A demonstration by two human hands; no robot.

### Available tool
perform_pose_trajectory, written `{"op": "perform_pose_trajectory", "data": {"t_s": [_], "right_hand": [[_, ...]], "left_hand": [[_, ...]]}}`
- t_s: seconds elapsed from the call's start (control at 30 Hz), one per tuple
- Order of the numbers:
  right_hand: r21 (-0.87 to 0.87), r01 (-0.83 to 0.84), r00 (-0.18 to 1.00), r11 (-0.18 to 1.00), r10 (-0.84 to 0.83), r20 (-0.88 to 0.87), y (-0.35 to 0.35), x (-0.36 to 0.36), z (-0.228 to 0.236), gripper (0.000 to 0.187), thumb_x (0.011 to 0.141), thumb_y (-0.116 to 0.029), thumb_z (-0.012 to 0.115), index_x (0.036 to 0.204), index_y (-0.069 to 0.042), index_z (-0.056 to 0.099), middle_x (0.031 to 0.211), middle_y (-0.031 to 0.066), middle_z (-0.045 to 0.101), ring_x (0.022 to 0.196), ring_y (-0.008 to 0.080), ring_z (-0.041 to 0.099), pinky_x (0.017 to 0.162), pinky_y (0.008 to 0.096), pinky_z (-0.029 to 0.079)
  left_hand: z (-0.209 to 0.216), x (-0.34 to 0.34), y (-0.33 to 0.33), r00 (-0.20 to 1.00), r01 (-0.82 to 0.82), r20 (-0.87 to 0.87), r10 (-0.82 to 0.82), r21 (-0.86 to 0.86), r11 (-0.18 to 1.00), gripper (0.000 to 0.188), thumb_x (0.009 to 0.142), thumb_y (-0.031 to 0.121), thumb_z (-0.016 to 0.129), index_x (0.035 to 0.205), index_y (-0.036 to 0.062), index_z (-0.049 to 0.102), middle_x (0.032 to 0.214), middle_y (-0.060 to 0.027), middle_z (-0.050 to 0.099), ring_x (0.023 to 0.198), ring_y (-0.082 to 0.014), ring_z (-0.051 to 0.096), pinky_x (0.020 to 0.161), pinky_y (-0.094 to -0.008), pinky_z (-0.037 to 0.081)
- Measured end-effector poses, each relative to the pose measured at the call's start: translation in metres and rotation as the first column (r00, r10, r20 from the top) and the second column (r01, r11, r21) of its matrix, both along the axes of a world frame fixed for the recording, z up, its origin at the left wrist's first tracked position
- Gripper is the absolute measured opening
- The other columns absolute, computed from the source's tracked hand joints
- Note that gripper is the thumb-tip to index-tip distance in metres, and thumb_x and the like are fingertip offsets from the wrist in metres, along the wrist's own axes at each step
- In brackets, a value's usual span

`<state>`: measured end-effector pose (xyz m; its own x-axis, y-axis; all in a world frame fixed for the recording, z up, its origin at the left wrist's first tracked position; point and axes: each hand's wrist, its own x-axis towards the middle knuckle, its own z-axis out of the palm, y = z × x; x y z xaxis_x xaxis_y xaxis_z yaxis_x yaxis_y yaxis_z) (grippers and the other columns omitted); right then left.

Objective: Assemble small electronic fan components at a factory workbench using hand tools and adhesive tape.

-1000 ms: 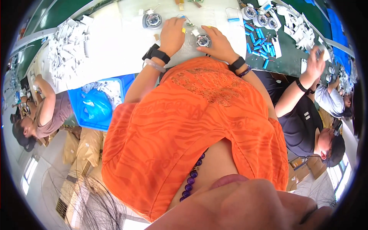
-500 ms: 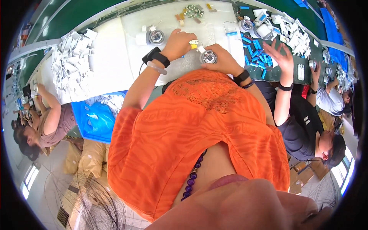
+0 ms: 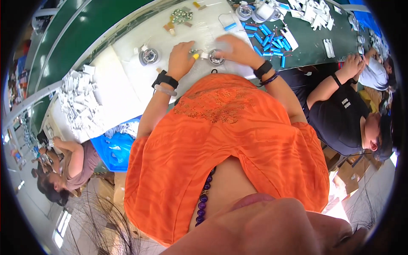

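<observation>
My left hand [image 3: 182, 58] is curled over the white work surface, its fingers bent around a small piece too little to make out. A yellow bit [image 3: 195, 56] shows at its fingertips. Close by, a small pale piece [image 3: 204, 55] lies against a round white-and-grey device [image 3: 216, 58] with a dark centre. My right hand [image 3: 236, 50] hovers at that device with fingers spread and slightly blurred, the thumb close to its top. To the left, a second round device [image 3: 148, 56] of the same kind sits on the white sheet.
White plastic parts [image 3: 78, 102] are heaped at the left. Blue cylindrical cells with wires [image 3: 270, 40] lie scattered on the green table at right, near more white parts [image 3: 314, 15]. Small circuit boards [image 3: 182, 17] sit at the back. A blue bin [image 3: 112, 159] stands below; co-workers [image 3: 344, 106] flank me.
The view has shifted. My right hand has loosened from the round device, its fingers now spread above it. The co-worker at right has lowered a raised hand and brought both hands together.
</observation>
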<state>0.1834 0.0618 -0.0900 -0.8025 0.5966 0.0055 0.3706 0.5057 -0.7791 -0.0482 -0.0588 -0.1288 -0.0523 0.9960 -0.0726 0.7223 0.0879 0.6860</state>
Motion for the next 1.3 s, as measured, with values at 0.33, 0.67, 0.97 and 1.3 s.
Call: {"op": "perform_pose_trajectory", "data": {"t_s": [0.33, 0.67, 0.97, 1.3], "right_hand": [[0.153, 0.766, 0.537, 0.624, -0.753, 0.38, 0.179, 0.016, 0.037, 0.05, 0.081, -0.023, 0.071, 0.123, -0.002, 0.057, 0.133, 0.0209, 0.048, 0.126, 0.0388, 0.043, 0.101, 0.0434, 0.039], [-0.729, 0.356, 0.697, 0.584, -0.686, -0.209, 0.192, 0.114, 0.012, 0.038, 0.083, -0.01, 0.061, 0.116, 0.007, 0.057, 0.086, 0.0113, 0.067, 0.08, 0.0202, 0.067, 0.075, 0.0299, 0.052], [-0.643, 0.162, 0.846, 0.749, -0.441, -0.301, 0.089, 0.06, 0.109, 0.032, 0.092, -0.016, 0.063, 0.118, 0.001, 0.057, 0.066, -0.0019, 0.054, 0.058, 0.0057, 0.051, 0.069, 0.0229, 0.048], [-0.817, -0.108, 0.973, 0.566, -0.107, -0.202, 0.04, 0.026, 0.119, 0.024, 0.094, -0.019, 0.06, 0.11, -0.001, 0.062, 0.071, 0.0005, 0.059, 0.064, 0.0049, 0.055, 0.055, 0.019, 0.04]], "left_hand": [[0.002, 0.003, -0.018, 0.982, -0.187, -0.018, 0.19, 0.086, 0.979, 0.041, 0.076, 0.006, 0.065, 0.117, 0.006, 0.059, 0.122, -0.0158, 0.056, 0.114, -0.0359, 0.049, 0.099, -0.0427, 0.039], [0.022, 0.01, 0.004, 0.993, -0.115, 0.056, 0.108, 0.138, 0.984, 0.039, 0.076, 0.001, 0.063, 0.114, 0.007, 0.061, 0.122, -0.0153, 0.055, 0.112, -0.0344, 0.051, 0.095, -0.0418, 0.042], [0.094, 0.054, 0.072, 0.92, -0.046, 0.376, -0.107, 0.376, 0.926, 0.064, 0.077, 0.012, 0.073, 0.135, 0.0064, 0.046, 0.131, -0.0134, 0.052, 0.121, -0.0276, 0.05, 0.1, -0.0372, 0.041], [0.12, 0.053, 0.055, 0.565, 0.086, 0.823, -0.062, 0.016, 0.996, 0.065, 0.077, 0.004, 0.071, 0.135, 0.0076, 0.041, 0.107, -0.0042, 0.054, 0.099, -0.0091, 0.05, 0.087, -0.0247, 0.043]]}}
